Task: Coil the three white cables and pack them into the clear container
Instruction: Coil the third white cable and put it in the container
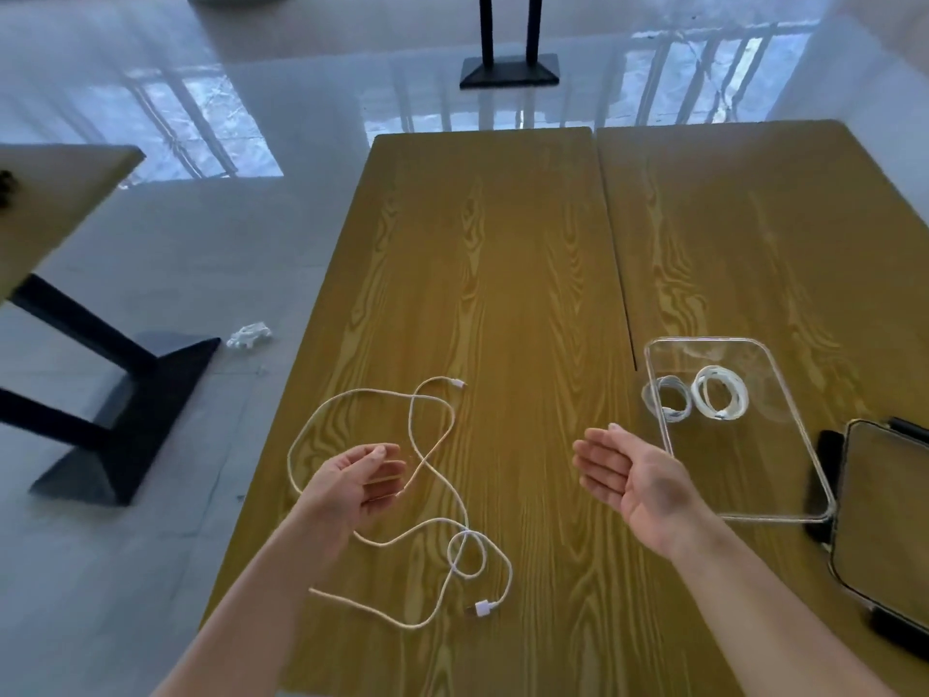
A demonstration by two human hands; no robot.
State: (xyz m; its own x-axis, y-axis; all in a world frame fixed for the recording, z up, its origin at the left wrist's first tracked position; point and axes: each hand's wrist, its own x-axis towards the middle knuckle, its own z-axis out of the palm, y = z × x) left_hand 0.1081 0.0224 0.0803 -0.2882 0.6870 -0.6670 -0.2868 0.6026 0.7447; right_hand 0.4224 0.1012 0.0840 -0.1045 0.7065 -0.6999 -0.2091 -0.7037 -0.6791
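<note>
Currently two coiled cables [696, 398] sit in the clear container [804, 475] at right; the third cable [442, 470] sprawls loose on the table [528, 244]. Left hand [354, 482] hovers over it, fingers relaxed, holding nothing; right hand [631, 477] palm-up, released.

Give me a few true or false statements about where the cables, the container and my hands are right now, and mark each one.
1. Two coiled cables lie in the clear container. True.
2. The third cable is already coiled. False: it sprawls loose on the wooden table.
3. The right hand grips a cable. False: it is open, palm up, holding nothing.
4. The left hand hovers over the loose cable. True.
5. The container stands left of the loose cable. False: it stands to the right.
</note>
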